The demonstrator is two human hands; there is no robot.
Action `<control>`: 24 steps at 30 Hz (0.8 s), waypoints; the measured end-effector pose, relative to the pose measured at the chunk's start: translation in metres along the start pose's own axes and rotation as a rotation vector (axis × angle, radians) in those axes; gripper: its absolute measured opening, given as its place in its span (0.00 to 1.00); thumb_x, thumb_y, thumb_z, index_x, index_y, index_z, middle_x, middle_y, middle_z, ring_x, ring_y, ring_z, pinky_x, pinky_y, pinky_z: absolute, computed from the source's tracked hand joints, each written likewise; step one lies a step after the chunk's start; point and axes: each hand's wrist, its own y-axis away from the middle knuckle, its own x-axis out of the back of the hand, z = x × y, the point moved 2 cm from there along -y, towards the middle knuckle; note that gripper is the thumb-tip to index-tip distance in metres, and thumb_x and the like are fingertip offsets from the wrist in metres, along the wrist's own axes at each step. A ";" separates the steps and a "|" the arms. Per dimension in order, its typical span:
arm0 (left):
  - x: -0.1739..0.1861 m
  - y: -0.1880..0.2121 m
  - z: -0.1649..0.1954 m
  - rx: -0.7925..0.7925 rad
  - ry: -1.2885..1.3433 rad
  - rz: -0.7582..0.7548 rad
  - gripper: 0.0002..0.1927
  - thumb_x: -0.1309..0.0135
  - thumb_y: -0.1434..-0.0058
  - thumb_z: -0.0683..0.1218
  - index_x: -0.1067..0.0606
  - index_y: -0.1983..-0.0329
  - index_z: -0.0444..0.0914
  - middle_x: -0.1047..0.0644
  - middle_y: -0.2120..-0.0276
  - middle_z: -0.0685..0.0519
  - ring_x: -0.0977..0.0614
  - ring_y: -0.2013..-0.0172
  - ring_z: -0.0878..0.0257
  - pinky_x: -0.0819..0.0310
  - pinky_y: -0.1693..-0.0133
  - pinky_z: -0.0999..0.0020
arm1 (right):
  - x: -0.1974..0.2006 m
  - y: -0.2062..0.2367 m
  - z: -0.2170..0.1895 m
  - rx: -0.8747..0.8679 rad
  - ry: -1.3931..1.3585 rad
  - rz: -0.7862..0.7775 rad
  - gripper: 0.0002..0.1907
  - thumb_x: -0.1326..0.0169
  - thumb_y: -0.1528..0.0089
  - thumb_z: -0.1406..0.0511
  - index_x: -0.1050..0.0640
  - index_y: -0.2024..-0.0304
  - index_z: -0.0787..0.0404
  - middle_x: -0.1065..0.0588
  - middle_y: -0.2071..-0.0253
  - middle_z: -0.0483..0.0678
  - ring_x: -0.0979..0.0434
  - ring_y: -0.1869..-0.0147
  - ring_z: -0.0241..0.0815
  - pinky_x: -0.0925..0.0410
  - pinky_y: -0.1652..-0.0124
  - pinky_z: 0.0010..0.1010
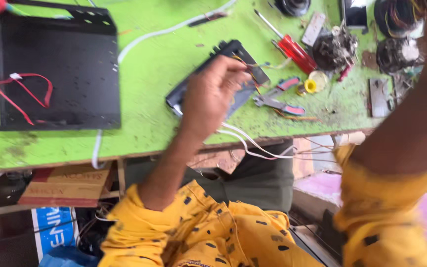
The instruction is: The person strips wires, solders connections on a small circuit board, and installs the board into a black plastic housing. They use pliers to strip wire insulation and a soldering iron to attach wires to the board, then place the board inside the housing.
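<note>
A green counter point(149, 64) is carrying a black metal panel point(60, 74), a red-handled screwdriver point(292, 49), pliers point(277, 104) and a white cable point(174, 29).

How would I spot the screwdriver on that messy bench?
Start at the bright green workbench top and look toward its far right area, past the black rectangular device under the left hand. The screwdriver lies slanted there; its clear red plastic handle and long bare metal shaft set it apart from the smaller red-gripped pliers nearby.

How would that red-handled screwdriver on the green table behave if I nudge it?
The red-handled screwdriver looks stiff, with a thin metal shaft. Its rounded handle would probably roll a little on the flat green table. It likely feels handle-heavy, so the shaft end may swing when pushed.
</note>
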 end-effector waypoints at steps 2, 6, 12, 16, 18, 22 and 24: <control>0.012 -0.002 0.009 -0.097 -0.004 -0.042 0.07 0.40 0.29 0.44 0.22 0.53 0.35 0.16 0.64 0.54 0.18 0.65 0.69 0.23 0.62 0.72 | 0.024 0.098 0.040 -0.190 -0.556 0.019 0.19 0.48 0.25 0.58 0.29 0.62 0.68 0.32 0.67 0.49 0.36 0.63 0.41 0.40 0.57 0.34; 0.030 -0.012 0.016 -0.141 -0.052 -0.062 0.08 0.39 0.28 0.43 0.19 0.54 0.32 0.18 0.64 0.53 0.21 0.63 0.69 0.24 0.58 0.74 | 0.005 0.254 0.088 -0.555 -1.140 0.069 0.21 0.49 0.24 0.57 0.29 0.63 0.68 0.32 0.69 0.47 0.37 0.66 0.39 0.40 0.59 0.33; 0.021 -0.031 0.001 -0.094 0.277 0.027 0.08 0.39 0.25 0.44 0.20 0.59 0.34 0.17 0.66 0.51 0.17 0.67 0.70 0.25 0.62 0.75 | 0.002 0.318 0.097 -0.613 -0.535 -0.087 0.26 0.52 0.29 0.50 0.26 0.54 0.70 0.30 0.42 0.57 0.33 0.51 0.44 0.38 0.53 0.31; 0.017 -0.025 -0.005 0.010 0.206 -0.020 0.08 0.40 0.26 0.44 0.20 0.60 0.35 0.17 0.67 0.52 0.20 0.69 0.70 0.31 0.68 0.75 | 0.000 0.323 0.072 -0.402 -0.700 -0.576 0.22 0.48 0.30 0.54 0.28 0.63 0.68 0.32 0.36 0.67 0.31 0.38 0.58 0.38 0.43 0.46; 0.011 -0.017 -0.008 0.084 0.124 -0.184 0.07 0.42 0.28 0.45 0.20 0.57 0.36 0.17 0.69 0.56 0.17 0.69 0.73 0.29 0.71 0.77 | -0.013 0.333 0.051 -0.466 -1.055 -0.835 0.18 0.46 0.31 0.55 0.27 0.62 0.65 0.28 0.43 0.66 0.29 0.34 0.64 0.37 0.40 0.54; -0.005 -0.005 -0.017 0.082 -0.020 -0.440 0.08 0.40 0.30 0.45 0.20 0.56 0.34 0.18 0.69 0.56 0.19 0.69 0.76 0.25 0.68 0.79 | -0.036 0.347 0.012 -0.687 -1.685 -0.701 0.18 0.45 0.34 0.58 0.30 0.49 0.62 0.27 0.44 0.67 0.25 0.40 0.62 0.34 0.40 0.60; -0.008 -0.002 -0.022 0.089 -0.089 -0.453 0.08 0.39 0.32 0.44 0.19 0.55 0.34 0.17 0.70 0.57 0.18 0.70 0.77 0.26 0.68 0.80 | -0.038 0.336 0.008 -0.727 -1.590 -0.615 0.23 0.42 0.37 0.57 0.32 0.45 0.62 0.27 0.47 0.62 0.26 0.41 0.57 0.36 0.40 0.53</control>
